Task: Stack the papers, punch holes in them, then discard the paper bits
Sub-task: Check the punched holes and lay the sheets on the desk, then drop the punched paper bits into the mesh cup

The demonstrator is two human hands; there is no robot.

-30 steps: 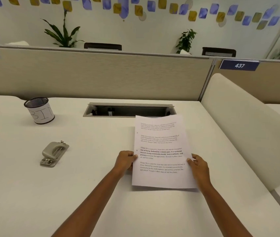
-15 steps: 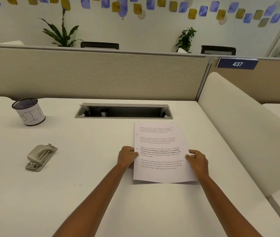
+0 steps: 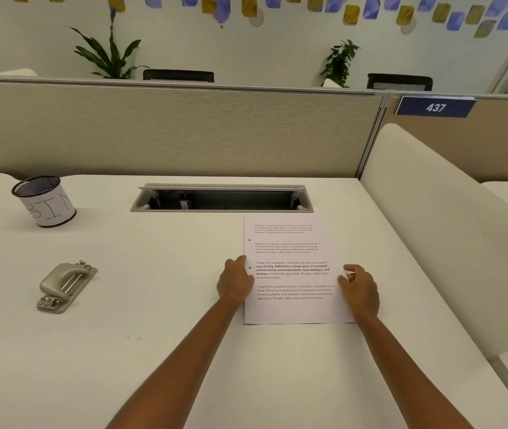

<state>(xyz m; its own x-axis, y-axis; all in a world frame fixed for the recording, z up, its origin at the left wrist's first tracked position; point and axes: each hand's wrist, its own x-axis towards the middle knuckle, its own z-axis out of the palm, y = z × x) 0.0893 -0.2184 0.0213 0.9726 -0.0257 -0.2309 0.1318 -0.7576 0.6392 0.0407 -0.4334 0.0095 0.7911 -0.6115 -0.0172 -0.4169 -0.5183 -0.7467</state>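
Head view: the papers (image 3: 293, 270) lie on the desk (image 3: 153, 351), printed side up, caught between both hands. The left hand (image 3: 235, 283) pinches the left edge and the right hand (image 3: 359, 287) pinches the right edge, squaring the stack, I'd say. Two dark dots beside the left thumb look like holes. The punch (image 3: 65, 284) sits well left of that grip, with the bin (image 3: 45, 201) farther back. Specks lie near the left forearm, too small to tell.
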